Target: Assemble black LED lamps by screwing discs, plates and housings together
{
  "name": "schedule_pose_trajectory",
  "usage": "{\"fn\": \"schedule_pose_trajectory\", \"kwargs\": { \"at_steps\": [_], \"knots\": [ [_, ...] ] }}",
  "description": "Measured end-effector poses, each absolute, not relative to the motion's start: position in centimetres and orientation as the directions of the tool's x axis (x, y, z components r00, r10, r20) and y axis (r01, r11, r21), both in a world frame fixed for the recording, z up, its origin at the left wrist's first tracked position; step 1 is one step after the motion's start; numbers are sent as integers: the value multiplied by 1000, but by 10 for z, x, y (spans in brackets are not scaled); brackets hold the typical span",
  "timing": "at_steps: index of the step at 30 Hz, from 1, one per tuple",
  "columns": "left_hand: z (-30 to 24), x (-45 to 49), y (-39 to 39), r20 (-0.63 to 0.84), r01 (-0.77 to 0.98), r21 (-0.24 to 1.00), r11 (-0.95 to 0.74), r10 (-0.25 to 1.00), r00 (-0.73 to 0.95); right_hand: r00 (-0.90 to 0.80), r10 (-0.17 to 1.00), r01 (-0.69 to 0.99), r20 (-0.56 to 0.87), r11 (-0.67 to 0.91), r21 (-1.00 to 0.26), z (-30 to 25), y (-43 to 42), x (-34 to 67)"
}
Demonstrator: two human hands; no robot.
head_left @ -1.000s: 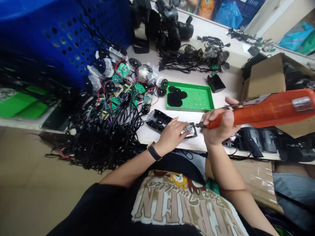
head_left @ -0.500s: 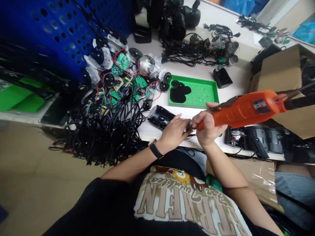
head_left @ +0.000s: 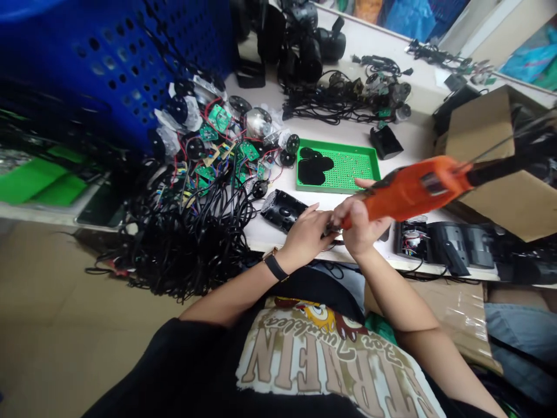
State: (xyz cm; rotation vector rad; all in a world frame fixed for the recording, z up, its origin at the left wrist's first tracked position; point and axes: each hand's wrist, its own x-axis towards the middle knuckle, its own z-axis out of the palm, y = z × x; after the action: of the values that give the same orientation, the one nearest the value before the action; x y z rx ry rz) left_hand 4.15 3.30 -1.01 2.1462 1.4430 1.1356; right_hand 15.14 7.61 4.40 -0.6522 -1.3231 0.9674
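Gripping the orange corded screwdriver (head_left: 409, 188) fully round its body in my right hand (head_left: 359, 223). Head view: my left hand (head_left: 307, 235) pinches a small dark part (head_left: 331, 231), mostly hidden, just below the green perforated tray (head_left: 337, 168). Tip unseen; keep both wrists braced, shaft square.

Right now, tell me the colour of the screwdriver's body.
The screwdriver is orange, turning black toward its rear end; it shows best in the head view.

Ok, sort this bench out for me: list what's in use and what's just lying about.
In use: left hand on a small metal part; right hand gripping an orange electric screwdriver.

Lying about: black housing, green tray, tangled black cables, cardboard box.
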Motion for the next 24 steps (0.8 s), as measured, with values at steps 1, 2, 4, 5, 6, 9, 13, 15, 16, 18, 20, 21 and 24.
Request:
{"fn": "schedule_pose_trajectory", "kwargs": {
  "at_steps": [1,2,4,5,6,9,13,15,16,18,20,21,24],
  "knots": [
    [-9,41,32,447,635,630,-447,877,173,27,856,-258,516,505,-824,48,76,151],
    [-7,41,30,456,638,624,-451,873,171,68,841,-304,536,529,-792,51,76,151],
    [-6,41,29,465,639,619,-456,869,170,85,823,-351,562,553,-756,54,77,150],
    [-7,41,29,470,639,618,-459,867,168,73,822,-358,565,551,-754,54,77,149],
    [-7,41,29,474,638,617,-461,865,167,61,824,-360,563,544,-758,53,77,149],
    [-8,41,30,478,632,619,-466,862,168,51,833,-344,551,533,-773,51,77,148],
    [-8,40,29,476,623,628,-467,863,168,69,823,-338,564,551,-763,50,76,149],
    [-8,40,29,478,620,631,-467,863,164,64,816,-343,574,559,-755,50,77,149],
    [-7,40,29,477,618,633,-466,864,162,61,814,-343,577,560,-754,50,77,149],
    [-7,40,28,471,615,639,-461,867,161,53,818,-331,573,556,-763,49,78,149],
    [-7,40,29,466,610,646,-460,870,163,49,826,-309,562,548,-778,49,78,149],
    [-7,40,29,466,607,647,-461,870,164,48,829,-299,557,544,-784,50,78,149],
    [-7,40,29,473,602,648,-467,866,163,36,831,-290,556,541,-790,51,77,150]
  ]
}}
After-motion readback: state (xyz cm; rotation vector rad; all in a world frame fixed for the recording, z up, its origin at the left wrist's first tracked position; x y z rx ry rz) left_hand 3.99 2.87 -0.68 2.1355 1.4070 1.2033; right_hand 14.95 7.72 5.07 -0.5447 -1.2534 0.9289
